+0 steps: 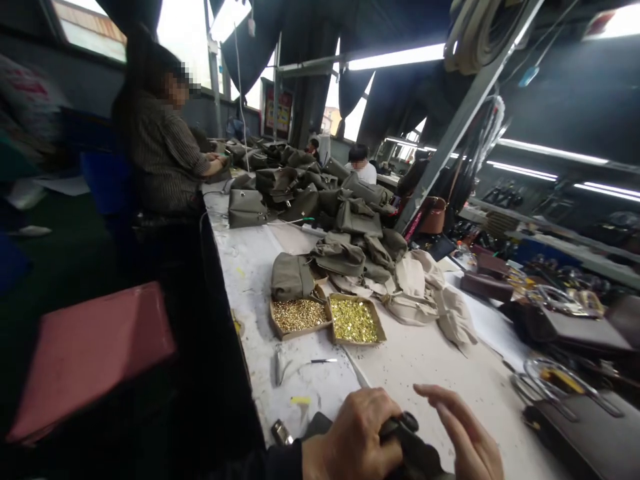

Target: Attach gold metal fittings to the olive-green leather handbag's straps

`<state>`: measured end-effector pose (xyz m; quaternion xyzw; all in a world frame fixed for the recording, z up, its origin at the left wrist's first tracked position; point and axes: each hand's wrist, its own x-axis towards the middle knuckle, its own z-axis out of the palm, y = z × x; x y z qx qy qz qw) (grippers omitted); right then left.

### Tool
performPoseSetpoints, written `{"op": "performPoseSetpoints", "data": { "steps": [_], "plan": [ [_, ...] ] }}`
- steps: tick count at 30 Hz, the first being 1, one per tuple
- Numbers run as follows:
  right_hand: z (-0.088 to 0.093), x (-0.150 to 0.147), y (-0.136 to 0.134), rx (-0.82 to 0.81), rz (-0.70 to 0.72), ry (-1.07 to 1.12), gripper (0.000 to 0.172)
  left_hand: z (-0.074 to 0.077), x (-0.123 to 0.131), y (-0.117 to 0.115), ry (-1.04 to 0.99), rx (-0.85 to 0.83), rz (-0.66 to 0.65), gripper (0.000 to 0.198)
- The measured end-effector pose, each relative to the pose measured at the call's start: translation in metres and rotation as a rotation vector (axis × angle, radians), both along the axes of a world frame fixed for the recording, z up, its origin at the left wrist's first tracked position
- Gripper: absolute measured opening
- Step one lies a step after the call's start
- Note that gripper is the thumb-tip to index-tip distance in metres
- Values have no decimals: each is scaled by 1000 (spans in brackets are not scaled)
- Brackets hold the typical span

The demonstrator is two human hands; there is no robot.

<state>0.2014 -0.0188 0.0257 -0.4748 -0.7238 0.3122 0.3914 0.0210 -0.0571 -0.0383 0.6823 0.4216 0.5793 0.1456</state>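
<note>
My left hand [361, 427] is closed on a dark leather piece [417, 453] at the bottom of the head view. A rounded dark end of the piece pokes up beside the thumb, and its lower part is cut off by the frame. My right hand [467, 430] is just to the right, its fingers stretched out and apart from the thumb side. Ahead lie a cardboard tray of small gold metal studs [300, 315] and another tray of yellowish metal bits [355, 320]. A pen-like tool [324, 361] rests on the table nearer to me.
Grey-green bags [360, 217] pile up along the table [400, 353], with beige bags [415, 293] on the right. Brown handbags with metal handles [575, 413] stand at the right. A person [167, 147] sits at the left edge, near a pink-topped stool [100, 347]. A slanted metal post [465, 123] rises ahead.
</note>
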Motion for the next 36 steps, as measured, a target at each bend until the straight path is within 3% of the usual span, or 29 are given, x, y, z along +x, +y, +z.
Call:
{"op": "performPoseSetpoints", "data": {
  "steps": [3,7,10,15,19,24,31,36],
  "plan": [
    [33,-37,34,39,79,-146,33,-13,3,4,88,40,11,19],
    [55,-126,67,74,469,-490,24,-25,3,10,228,50,41,14],
    [48,-189,87,212,639,-792,24,-35,3,17,357,103,-43,17],
    [12,-255,111,258,742,-962,22,-54,4,29,418,302,68,26],
    [-10,-272,115,278,751,-1047,25,-63,5,29,429,331,103,22],
    [-18,-273,110,301,677,-1022,23,-68,8,29,407,339,127,21],
    [-24,-270,112,202,605,-858,20,-74,9,29,434,380,102,28],
    [-27,-265,115,68,569,-595,17,-72,7,26,430,330,62,23]
  ]
}}
